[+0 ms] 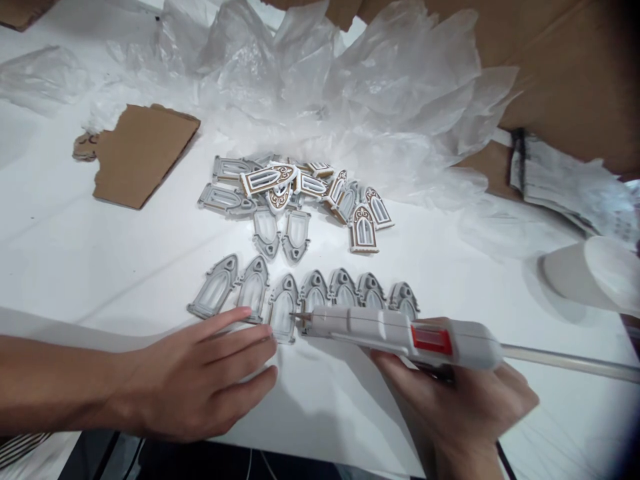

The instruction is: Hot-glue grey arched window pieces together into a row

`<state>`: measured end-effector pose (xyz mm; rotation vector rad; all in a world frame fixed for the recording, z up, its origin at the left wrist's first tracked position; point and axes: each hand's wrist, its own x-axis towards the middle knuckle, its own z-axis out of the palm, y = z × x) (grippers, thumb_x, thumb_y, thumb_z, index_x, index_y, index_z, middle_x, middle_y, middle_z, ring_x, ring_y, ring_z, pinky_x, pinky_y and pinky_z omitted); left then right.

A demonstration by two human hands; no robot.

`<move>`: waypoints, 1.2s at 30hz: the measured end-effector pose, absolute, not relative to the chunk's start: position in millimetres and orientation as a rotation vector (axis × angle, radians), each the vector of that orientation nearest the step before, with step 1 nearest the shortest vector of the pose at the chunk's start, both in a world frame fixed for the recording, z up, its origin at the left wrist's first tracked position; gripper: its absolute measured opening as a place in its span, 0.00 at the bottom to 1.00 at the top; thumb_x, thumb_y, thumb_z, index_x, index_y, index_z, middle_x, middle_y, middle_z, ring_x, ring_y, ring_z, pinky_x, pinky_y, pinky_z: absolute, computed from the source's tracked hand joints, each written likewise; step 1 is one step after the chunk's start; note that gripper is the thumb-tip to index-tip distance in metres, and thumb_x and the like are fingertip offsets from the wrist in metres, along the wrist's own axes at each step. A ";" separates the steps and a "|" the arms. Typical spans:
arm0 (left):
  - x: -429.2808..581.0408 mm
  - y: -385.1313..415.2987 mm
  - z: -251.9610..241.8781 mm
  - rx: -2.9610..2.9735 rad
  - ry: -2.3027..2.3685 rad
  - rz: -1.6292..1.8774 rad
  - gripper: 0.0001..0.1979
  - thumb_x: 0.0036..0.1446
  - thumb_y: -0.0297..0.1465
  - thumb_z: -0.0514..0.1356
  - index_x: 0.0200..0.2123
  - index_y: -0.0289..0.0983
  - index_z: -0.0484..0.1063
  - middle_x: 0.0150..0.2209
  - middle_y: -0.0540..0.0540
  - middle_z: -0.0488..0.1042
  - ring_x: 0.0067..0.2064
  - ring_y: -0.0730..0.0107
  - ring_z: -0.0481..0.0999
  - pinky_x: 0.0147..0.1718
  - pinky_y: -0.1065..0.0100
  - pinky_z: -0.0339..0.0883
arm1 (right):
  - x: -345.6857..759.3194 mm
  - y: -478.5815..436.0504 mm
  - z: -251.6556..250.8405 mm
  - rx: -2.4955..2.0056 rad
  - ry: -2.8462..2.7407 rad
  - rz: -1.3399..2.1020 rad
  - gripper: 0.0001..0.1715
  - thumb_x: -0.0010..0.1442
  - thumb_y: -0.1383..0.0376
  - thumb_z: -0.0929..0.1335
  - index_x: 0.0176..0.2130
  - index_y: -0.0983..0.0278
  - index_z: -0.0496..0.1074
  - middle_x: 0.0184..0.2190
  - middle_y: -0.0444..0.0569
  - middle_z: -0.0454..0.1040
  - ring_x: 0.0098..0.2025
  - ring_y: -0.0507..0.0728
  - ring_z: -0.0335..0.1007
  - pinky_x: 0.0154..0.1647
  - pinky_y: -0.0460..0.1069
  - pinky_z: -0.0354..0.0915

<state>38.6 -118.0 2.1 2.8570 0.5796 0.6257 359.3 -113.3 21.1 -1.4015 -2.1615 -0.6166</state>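
My right hand (460,400) is wrapped round a white glue gun (370,327) with a red window and a glue stick (565,362) out of its back. The gun's nozzle is at the right side of a grey arched window piece (283,310), third from the left in a row of several. My left hand (215,373) lies palm down with fingers spread, its fingertips at the lower edges of the second piece (253,290) and the third. The gun partly hides the pieces to the right. Behind the row is a pile of grey and white-and-gold window pieces (267,179).
Crumpled clear plastic (400,80) spreads along the back. Torn cardboard (145,157) lies at the left. A white cup (575,272) is on its side at the right, near papers (555,183). The white table's front edge is close to both hands.
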 end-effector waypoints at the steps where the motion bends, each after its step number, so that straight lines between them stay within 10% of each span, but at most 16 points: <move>1: 38.7 -117.9 1.8 2.861 0.572 0.615 0.16 0.59 0.33 0.62 0.50 0.36 0.73 0.51 0.42 0.76 0.59 0.59 0.69 0.66 0.51 0.55 | 360.3 -113.0 20.5 -1.369 -2.172 -0.624 0.21 0.47 0.51 0.77 0.31 0.60 0.70 0.15 0.37 0.65 0.15 0.48 0.59 0.18 0.46 0.54; 36: 41.1 -117.9 1.4 2.845 0.561 0.616 0.15 0.60 0.32 0.60 0.49 0.34 0.74 0.50 0.42 0.77 0.57 0.58 0.70 0.66 0.49 0.50 | 351.6 -111.2 23.4 -1.354 -2.260 -0.422 0.11 0.52 0.63 0.73 0.33 0.61 0.68 0.17 0.38 0.68 0.18 0.51 0.66 0.23 0.47 0.61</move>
